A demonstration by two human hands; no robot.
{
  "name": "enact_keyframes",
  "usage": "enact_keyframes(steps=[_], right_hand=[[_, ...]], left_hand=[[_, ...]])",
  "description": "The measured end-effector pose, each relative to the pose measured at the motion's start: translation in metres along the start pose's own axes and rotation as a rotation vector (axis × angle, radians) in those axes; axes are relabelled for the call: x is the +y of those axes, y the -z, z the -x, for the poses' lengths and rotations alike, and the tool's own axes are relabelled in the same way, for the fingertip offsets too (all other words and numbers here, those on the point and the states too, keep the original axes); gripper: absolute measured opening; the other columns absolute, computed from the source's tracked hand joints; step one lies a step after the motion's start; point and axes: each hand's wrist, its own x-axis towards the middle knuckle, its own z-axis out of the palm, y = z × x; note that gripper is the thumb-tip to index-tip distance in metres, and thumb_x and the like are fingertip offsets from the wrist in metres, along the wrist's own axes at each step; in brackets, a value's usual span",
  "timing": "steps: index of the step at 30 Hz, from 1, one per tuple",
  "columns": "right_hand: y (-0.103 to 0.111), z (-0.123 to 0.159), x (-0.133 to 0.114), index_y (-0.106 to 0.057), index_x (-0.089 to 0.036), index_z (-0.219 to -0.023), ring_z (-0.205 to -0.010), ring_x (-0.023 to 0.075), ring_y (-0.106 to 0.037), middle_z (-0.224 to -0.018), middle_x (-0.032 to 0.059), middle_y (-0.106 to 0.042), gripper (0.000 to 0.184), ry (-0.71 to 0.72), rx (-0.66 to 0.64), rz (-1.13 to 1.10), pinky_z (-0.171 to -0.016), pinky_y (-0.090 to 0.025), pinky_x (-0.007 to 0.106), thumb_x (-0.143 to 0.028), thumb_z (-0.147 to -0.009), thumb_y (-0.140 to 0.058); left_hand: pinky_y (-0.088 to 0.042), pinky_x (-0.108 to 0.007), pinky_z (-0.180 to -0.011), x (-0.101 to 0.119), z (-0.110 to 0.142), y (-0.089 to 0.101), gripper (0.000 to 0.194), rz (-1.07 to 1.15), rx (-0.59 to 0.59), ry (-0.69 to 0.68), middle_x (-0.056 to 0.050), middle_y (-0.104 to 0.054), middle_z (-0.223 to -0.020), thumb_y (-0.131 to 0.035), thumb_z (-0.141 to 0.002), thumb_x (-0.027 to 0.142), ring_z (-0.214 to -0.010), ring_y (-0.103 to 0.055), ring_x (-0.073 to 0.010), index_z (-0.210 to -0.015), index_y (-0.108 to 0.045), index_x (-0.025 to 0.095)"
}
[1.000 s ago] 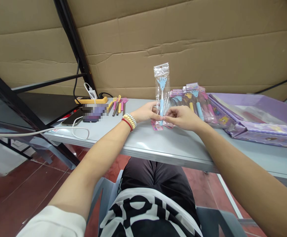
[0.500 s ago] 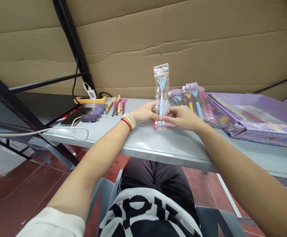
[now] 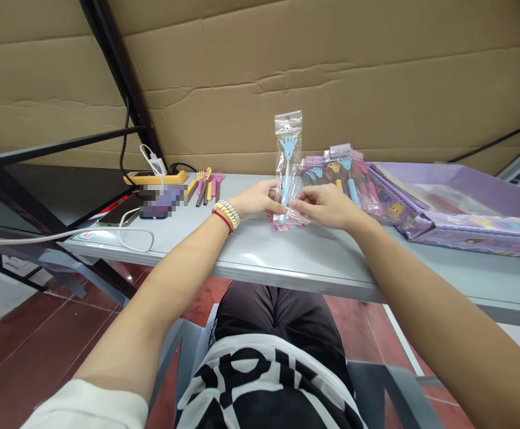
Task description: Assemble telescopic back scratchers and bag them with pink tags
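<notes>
A clear plastic packet (image 3: pixel 287 152) with a light blue hand-shaped pen inside stands upright on the grey table (image 3: pixel 286 253). My left hand (image 3: pixel 258 199) pinches its lower part from the left, with bead bracelets on the wrist. My right hand (image 3: pixel 324 205) pinches the same lower part from the right. Both hands rest on the table top. A pink printed card (image 3: pixel 277 223) shows at the packet's bottom end.
A pile of packed pens (image 3: pixel 344 176) lies behind my right hand. A purple box (image 3: pixel 460 214) fills the right side. Loose hand-shaped pens (image 3: pixel 206 185), a yellow power strip (image 3: pixel 155 177), a phone (image 3: pixel 117 214) and a white cable (image 3: pixel 63 235) lie at the left. Cardboard stands behind.
Both hands keep their hold on the packet. The whole view has shifted slightly left and up in the picture as my head moved.
</notes>
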Motion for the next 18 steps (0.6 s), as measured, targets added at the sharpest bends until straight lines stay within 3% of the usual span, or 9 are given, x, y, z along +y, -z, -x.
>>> enact_keyframes(steps=[4, 12, 18], right_hand=[[0.0006, -0.0007, 0.0024, -0.053, -0.016, -0.059, -0.056, 0.0128, -0.049, -0.058, 0.0026, -0.058, 0.039, -0.001, -0.001, -0.068, -0.056, -0.033, 0.026, -0.044, -0.085, -0.043], [0.0011, 0.0004, -0.0008, -0.055, -0.015, -0.058, -0.054, 0.0106, -0.044, -0.055, 0.0007, -0.056, 0.034, -0.002, 0.013, 0.014, -0.055, -0.03, 0.026, -0.038, -0.083, -0.049], [0.0014, -0.0008, -0.0015, -0.056, -0.014, -0.059, -0.055, 0.0101, -0.046, -0.057, 0.0003, -0.057, 0.028, -0.018, 0.02, -0.077, -0.055, -0.031, 0.024, -0.029, -0.081, -0.049]], left_hand=[[-0.05, -0.031, -0.07, 0.0006, -0.0007, 0.0001, 0.055, -0.008, -0.009, -0.001, -0.002, -0.064, -0.077, -0.078, -0.059, 0.009, -0.071, -0.062, -0.0142, -0.11, -0.056, 0.012], [-0.051, -0.03, -0.068, -0.0008, -0.0027, 0.0001, 0.05, -0.037, 0.016, 0.004, -0.003, -0.064, -0.076, -0.077, -0.06, 0.007, -0.069, -0.062, -0.0137, -0.106, -0.058, 0.011], [-0.051, -0.03, -0.065, 0.0023, -0.001, -0.0024, 0.05, -0.023, 0.036, -0.003, -0.003, -0.064, -0.076, -0.075, -0.06, 0.003, -0.067, -0.062, -0.0142, -0.107, -0.058, 0.01]])
